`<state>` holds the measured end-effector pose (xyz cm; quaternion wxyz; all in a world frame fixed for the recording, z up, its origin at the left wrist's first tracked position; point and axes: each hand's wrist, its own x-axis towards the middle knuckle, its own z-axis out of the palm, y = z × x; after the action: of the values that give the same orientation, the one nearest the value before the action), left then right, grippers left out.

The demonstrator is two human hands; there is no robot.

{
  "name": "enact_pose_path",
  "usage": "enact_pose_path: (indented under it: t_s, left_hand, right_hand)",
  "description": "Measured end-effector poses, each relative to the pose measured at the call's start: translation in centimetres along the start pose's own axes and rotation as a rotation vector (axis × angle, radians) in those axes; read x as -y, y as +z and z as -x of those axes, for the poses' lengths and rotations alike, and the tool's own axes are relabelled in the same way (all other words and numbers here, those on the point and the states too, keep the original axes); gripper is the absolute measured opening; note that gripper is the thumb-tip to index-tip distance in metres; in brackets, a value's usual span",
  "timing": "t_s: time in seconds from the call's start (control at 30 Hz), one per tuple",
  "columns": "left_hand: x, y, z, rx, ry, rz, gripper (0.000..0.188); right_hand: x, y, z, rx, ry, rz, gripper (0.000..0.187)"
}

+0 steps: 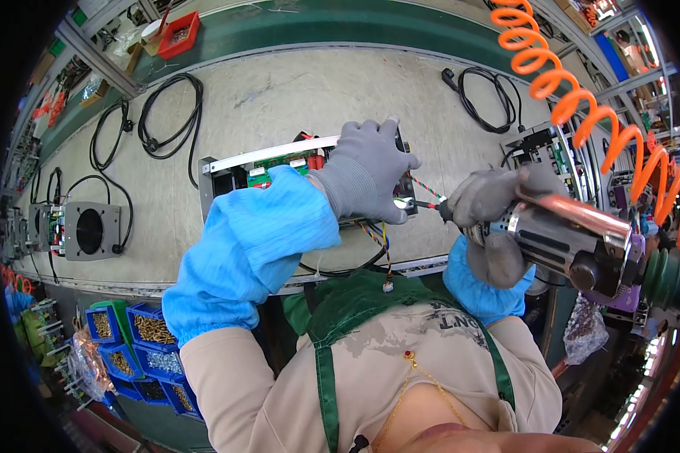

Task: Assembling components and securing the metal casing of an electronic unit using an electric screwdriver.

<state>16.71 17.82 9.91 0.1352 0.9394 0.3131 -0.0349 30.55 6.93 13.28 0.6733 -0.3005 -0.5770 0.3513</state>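
My left hand (pixel 366 170), in a grey glove and blue sleeve, lies across an open metal chassis (pixel 211 175) with its fingers spread. It covers much of the right part of the chassis. A green circuit board (pixel 263 172) and red parts show inside. Coloured wires (pixel 387 249) hang over the near side, ending in a small connector. My right hand (pixel 482 202), also gloved, is closed round what looks like a power screwdriver (pixel 559 249), tilted with its body to the right. Its dark tip points left at the chassis end, close to my left thumb; any contact is hidden.
An orange coiled hose (pixel 578 94) hangs at the right. Black cables (pixel 175 113) lie at the back of the table. A fan unit (pixel 91 230) stands left, and another open unit (pixel 548 155) sits behind the tool. Blue bins (pixel 155 328) of screws hang below the table edge.
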Motion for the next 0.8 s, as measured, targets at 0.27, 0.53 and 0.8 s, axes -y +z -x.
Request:
enact_pose_path:
  t_s: [0.27, 0.53, 0.8]
  left_hand:
    - [1.9, 1.2, -0.3, -0.034, 0.069, 0.137, 0.067]
    - [1.7, 2.9, -0.4, -0.193, 0.065, 0.034, 0.063]
    - [1.9, 3.3, -0.5, -0.238, 0.085, -0.007, 0.055]
  right_hand:
    - [-0.6, -0.5, 0.2, -0.05, -0.003, -0.01, 0.072]
    - [-0.2, -0.5, 0.2, -0.005, 0.078, 0.032, 0.063]
    - [-0.3, -0.6, -1.0, 0.101, 0.074, -0.106, 0.053]
